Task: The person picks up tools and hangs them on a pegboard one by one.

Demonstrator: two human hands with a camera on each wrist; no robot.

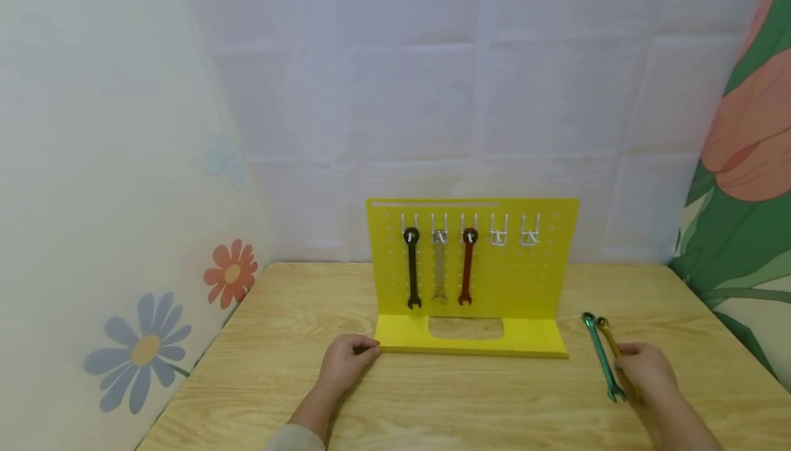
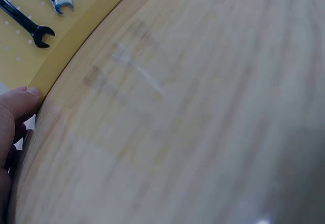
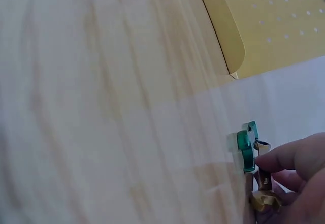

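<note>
A yellow pegboard stand (image 1: 469, 333) is upright on the table. The thumb and forefinger of my left hand (image 1: 347, 363) pinch its base at the front left corner. To the right of the stand, my right hand (image 1: 647, 370) holds a gold combination wrench (image 3: 264, 180) between thumb and fingers, partly hidden by the hand in the head view. Close beside it on the left is a green wrench (image 1: 601, 355), ring end away from me. Three wrenches hang by their ring ends on the board: a black one (image 1: 413, 272), a silver one (image 1: 439, 269) and a red one (image 1: 467, 272).
Two white hooks, a nearer one (image 1: 498, 231) and one further right (image 1: 529, 231), carry no wrench. The wooden table (image 1: 457, 403) meets a white cloth backdrop (image 1: 383, 108) behind. Flower-patterned panels stand at the left (image 1: 93, 231) and right (image 1: 741, 231).
</note>
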